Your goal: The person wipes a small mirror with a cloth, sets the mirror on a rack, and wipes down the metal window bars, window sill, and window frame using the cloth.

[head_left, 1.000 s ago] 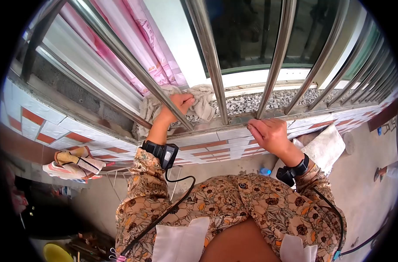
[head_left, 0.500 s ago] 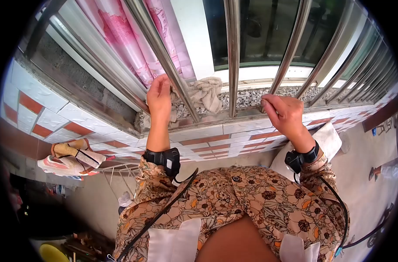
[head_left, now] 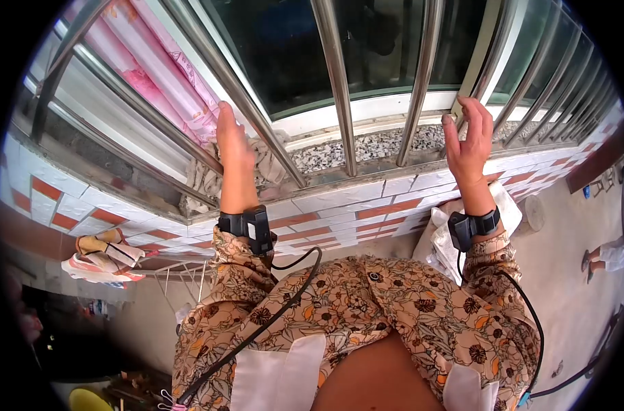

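Observation:
Between two metal bars at the window, my left hand (head_left: 232, 137) is raised with its fingers stretched up, holding nothing visible. Beside and behind it a crumpled grey cloth (head_left: 267, 164) lies on the speckled stone sill (head_left: 377, 146). A pink curtain (head_left: 162, 79) hangs inside the window, just beyond that hand. Farther right, my right hand (head_left: 470, 140) is up near a metal bar (head_left: 421, 82), its fingers apart and slightly bent, with nothing in it. Both wrists carry black straps with devices.
Below the sill runs a wall of white and red tiles (head_left: 353, 209). A white sack (head_left: 438, 240) leans at its foot. Folded cloths (head_left: 110, 257) hang at the left over a metal rack. A yellow basin (head_left: 89, 400) is at the lower left, and a person's legs (head_left: 605, 257) show at the far right.
My right hand has moved up and right from the ledge, and its fingers have opened. My left hand came off the cloth and straightened. The view has shifted along the window.

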